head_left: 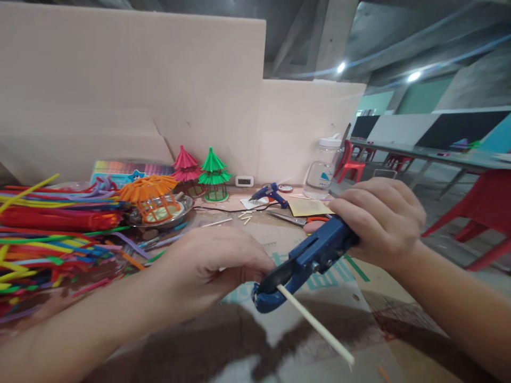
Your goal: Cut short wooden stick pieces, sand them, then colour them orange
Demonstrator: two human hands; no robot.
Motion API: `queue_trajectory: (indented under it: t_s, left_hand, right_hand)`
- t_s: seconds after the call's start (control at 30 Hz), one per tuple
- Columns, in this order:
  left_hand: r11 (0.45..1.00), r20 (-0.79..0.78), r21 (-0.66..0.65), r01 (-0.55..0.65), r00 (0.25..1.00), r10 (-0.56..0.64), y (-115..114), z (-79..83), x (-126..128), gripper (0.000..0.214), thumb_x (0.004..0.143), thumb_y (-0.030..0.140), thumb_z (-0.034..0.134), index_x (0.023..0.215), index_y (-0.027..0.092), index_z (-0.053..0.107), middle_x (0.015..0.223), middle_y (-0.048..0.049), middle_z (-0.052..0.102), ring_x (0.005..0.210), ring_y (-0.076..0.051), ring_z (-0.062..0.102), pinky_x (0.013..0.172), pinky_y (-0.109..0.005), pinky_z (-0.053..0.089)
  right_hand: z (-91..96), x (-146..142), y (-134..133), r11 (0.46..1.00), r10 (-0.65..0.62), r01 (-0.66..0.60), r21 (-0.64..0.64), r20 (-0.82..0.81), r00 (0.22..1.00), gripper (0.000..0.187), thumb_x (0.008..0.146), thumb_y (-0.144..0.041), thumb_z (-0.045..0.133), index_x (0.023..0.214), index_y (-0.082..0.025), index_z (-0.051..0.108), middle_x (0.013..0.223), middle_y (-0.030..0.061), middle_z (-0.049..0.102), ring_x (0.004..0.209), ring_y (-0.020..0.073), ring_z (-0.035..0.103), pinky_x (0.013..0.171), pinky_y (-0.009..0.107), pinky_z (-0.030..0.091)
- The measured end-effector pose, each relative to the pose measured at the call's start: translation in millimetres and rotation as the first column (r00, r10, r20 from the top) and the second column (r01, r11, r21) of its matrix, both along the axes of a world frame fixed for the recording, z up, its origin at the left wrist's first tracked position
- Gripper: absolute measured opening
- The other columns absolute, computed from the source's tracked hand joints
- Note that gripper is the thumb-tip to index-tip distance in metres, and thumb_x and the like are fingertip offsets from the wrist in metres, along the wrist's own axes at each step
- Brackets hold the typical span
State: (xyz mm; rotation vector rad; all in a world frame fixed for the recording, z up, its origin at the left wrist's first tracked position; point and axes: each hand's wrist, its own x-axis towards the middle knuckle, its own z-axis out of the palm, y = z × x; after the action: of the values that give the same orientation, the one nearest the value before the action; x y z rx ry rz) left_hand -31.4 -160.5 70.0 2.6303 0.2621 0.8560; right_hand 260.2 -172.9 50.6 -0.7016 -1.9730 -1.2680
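My right hand (379,223) is closed round the handles of a blue pipe cutter (315,255), held slantwise above the table. A thin pale wooden stick (319,324) lies between the cutter's dark blade and its blue curved jaw, with its long end pointing down to the right. At the jaw, the fingers of my left hand (223,260) are pinched close to the blade, apparently on the stick's other end. That end is hidden behind the fingers and the blade.
Coloured pipe cleaners (59,250) are heaped at the left. Behind stand an orange model roof (149,186), pink (186,165) and green towers (214,173), a blue glue gun (269,194), scissors (287,218), short stick pieces (247,217) and a clear bottle (319,173).
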Motion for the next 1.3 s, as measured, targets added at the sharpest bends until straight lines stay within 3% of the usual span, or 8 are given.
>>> queue_trajectory:
  t_s: [0.27,0.53,1.3]
  left_hand:
    - [0.999,-0.005,-0.019,0.046,0.999,-0.046,0.2,-0.1,-0.1,0.019,0.096,0.008,0.056,0.094,0.018,0.073,0.087,-0.0059,0.078,0.082,-0.014,0.074,0.076,-0.021,0.057]
    - [0.997,0.011,0.002,0.071,0.997,-0.071,2.0,-2.3,-0.3,0.019,0.095,0.007,0.057,0.093,0.017,0.072,0.085,-0.0057,0.078,0.080,-0.014,0.074,0.076,-0.020,0.057]
    - [0.993,0.014,0.004,0.121,0.993,-0.121,7.3,-2.8,-0.9,0.020,0.093,0.003,0.058,0.096,0.017,0.072,0.089,-0.0073,0.078,0.085,-0.016,0.075,0.078,-0.021,0.058]
  right_hand:
    - [4.8,-1.6,-0.2,0.994,0.000,-0.008,0.107,0.078,0.997,0.020,0.082,-0.017,0.069,0.101,-0.021,0.062,0.080,0.0075,0.071,0.077,0.0265,0.064,0.069,0.041,0.050]
    - [4.9,-3.0,-1.0,0.994,-0.016,0.013,0.110,0.030,0.999,0.004,0.091,-0.025,0.066,0.094,-0.024,0.065,0.082,0.0026,0.071,0.079,0.0223,0.066,0.073,0.037,0.048]
    - [6.0,-3.4,-1.5,0.991,-0.025,0.015,0.136,0.070,0.997,0.005,0.089,-0.027,0.071,0.087,-0.023,0.068,0.079,0.0038,0.068,0.078,0.0215,0.061,0.074,0.037,0.047]
